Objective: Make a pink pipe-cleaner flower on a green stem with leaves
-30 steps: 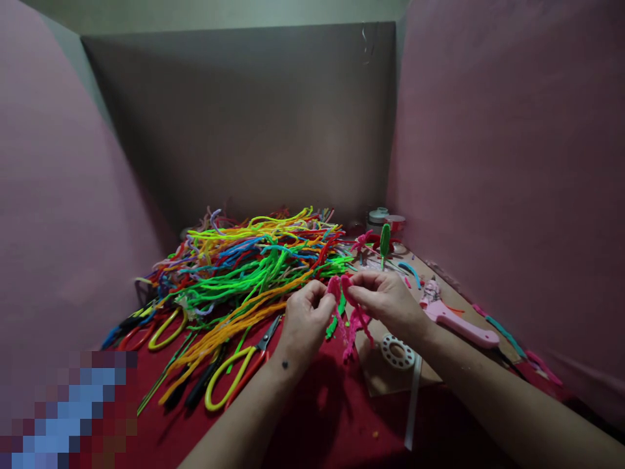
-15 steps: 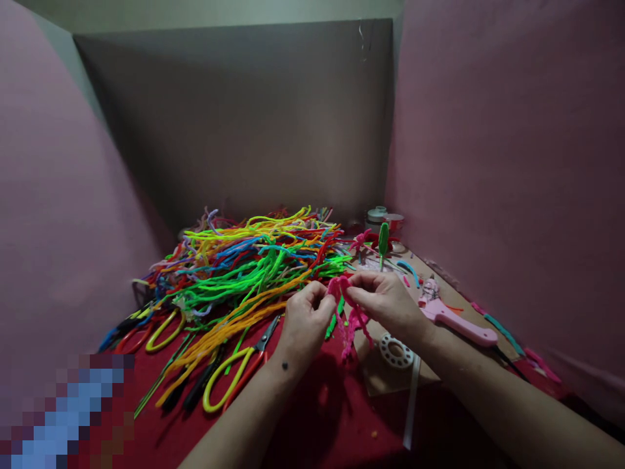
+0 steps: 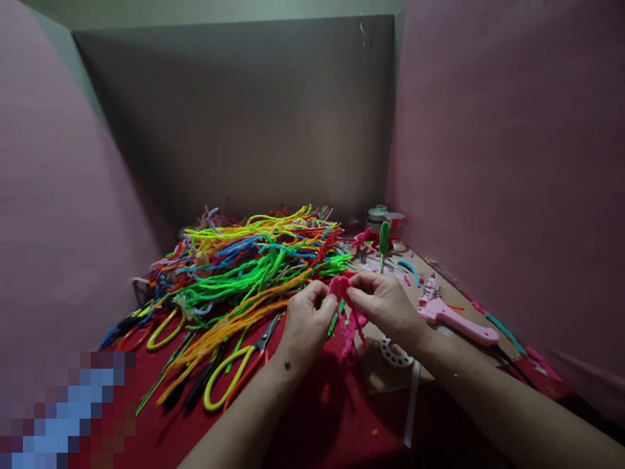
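Between my two hands is a bent bunch of pink pipe cleaners [image 3: 340, 285], looped at the top with loose ends hanging down. My left hand [image 3: 308, 319] pinches its left side between thumb and fingers. On the opposite side, my right hand [image 3: 383, 305] pinches it the same way. Close behind the hands stands a green pipe-cleaner leaf [image 3: 384, 240] on a stem, beside a pink pipe-cleaner flower [image 3: 361, 239]. Under my right wrist lies a white ring with holes [image 3: 394, 352], partly covered by the arm.
A large heap of coloured pipe cleaners [image 3: 254, 260] fills the back left. Yellow-and-red-handled scissors [image 3: 229, 381] lie left of my arm. To the right, a pink glue gun [image 3: 454, 320] rests on a cardboard sheet [image 3: 400, 384]. Jars [image 3: 377, 216] stand at the back, and pink walls flank the red tabletop.
The pink loop is pressed slightly closer together between my fingers. My right hand has shifted slightly, covering more of the white ring. Both hands keep their pinch.
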Available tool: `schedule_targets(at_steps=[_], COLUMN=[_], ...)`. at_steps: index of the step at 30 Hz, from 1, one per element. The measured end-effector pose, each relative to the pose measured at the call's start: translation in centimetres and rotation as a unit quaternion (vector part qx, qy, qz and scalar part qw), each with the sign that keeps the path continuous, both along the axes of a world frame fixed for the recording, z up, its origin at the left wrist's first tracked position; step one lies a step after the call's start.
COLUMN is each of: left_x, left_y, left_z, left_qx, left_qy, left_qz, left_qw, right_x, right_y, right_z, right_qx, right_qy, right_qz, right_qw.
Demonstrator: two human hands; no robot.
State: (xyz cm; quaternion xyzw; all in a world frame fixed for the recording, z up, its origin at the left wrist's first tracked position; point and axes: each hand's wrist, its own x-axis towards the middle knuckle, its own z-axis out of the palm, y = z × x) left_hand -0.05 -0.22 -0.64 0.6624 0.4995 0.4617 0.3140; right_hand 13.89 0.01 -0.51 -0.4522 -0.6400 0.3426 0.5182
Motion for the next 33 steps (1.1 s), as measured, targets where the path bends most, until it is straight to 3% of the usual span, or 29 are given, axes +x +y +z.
schedule_targets(at_steps=[33], left_x=[0.29], left_y=[0.30], left_z=[-0.44], left_qx=[0.020], left_qy=[0.019], left_qz=[0.015], left_qw=[0.999], right_x=[-0.60], right_y=[-0.39], right_z=[0.34], right_qx=[-0.058], right_qy=[0.055], right_qz=[0.002], right_qw=[0.997])
